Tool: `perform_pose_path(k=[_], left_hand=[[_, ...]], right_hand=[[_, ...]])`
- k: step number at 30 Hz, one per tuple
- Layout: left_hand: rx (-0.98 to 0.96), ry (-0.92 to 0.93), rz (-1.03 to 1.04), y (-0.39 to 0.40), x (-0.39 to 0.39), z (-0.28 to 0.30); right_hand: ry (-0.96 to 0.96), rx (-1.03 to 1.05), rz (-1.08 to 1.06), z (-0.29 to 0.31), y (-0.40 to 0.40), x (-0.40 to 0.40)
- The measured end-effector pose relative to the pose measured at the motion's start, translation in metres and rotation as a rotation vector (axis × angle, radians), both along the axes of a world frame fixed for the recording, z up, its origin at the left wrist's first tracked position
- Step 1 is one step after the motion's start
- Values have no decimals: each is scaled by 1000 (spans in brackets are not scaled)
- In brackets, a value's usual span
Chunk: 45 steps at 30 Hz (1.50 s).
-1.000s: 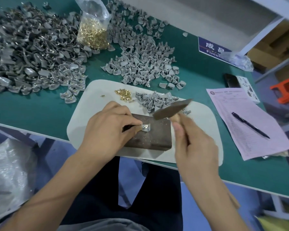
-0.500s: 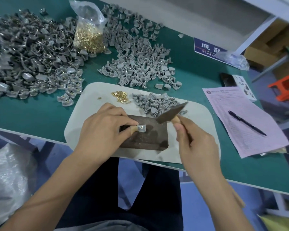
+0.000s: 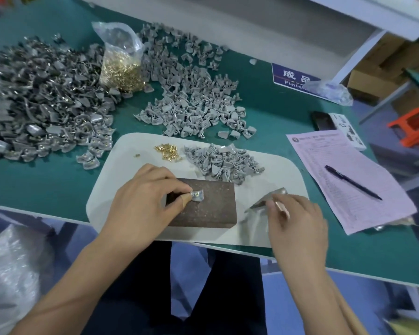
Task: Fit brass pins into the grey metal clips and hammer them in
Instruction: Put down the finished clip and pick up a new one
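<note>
While the left hand [image 3: 145,201] pinches a grey metal clip [image 3: 198,195] with its brass pin on the brown block [image 3: 205,205], the right hand [image 3: 298,228] grips a hammer [image 3: 267,200] resting head-down on the white mat [image 3: 271,180] beside the block.

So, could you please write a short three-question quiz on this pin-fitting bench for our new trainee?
1. True or false: the hammer is raised above the brown block.
2. What does the left hand pinch on the block? A) a pen B) a grey clip C) a bag
3. Fill in: the loose brass pins lie on the white ____.

Key: 1 false, the right hand holds it low, beside the block; 2 B; 3 mat.
</note>
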State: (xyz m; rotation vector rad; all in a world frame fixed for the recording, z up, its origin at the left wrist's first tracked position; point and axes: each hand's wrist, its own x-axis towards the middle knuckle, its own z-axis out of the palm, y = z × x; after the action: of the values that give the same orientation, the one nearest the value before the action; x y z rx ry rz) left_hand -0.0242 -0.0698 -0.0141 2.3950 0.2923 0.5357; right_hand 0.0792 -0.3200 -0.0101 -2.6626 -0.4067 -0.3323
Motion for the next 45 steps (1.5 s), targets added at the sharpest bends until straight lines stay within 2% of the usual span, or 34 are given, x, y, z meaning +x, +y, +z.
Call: perform_pose_path(k=[2,3,4,8,11,20,24,33,35,38,42,45], left_hand=[[-30,-32,3,-1,-2,-1],[-45,-49,6,0,-4,-2],[-54,-66,9,1,-6,-3],[-64,-103,74,19,-18,-7],[-46,-101,159,37,-29,-9],[41,-40,346,86,-64,-24],[108,61,349,106,-67,-31],[164,88,452,116,-64,-36],[140,69,416,114,-62,-33],[111,70,317,109,-56,-28],[174,111,202,97,-38,-22],[173,160,227,90,-14,-17]], right_hand=[[180,372,182,12,27,0],[248,460,296,17,44,-1],[251,463,411,21,59,-4],[243,382,644,20,113,-9],[290,299,719,16,141,-7],[237,-25,933,7,224,-18],[205,-199,916,1,257,-23],[85,-250,845,1,296,-18],[106,-225,858,2,295,-14],[206,-38,745,9,273,9],[125,-40,507,13,231,37],[151,2,445,10,212,38]])
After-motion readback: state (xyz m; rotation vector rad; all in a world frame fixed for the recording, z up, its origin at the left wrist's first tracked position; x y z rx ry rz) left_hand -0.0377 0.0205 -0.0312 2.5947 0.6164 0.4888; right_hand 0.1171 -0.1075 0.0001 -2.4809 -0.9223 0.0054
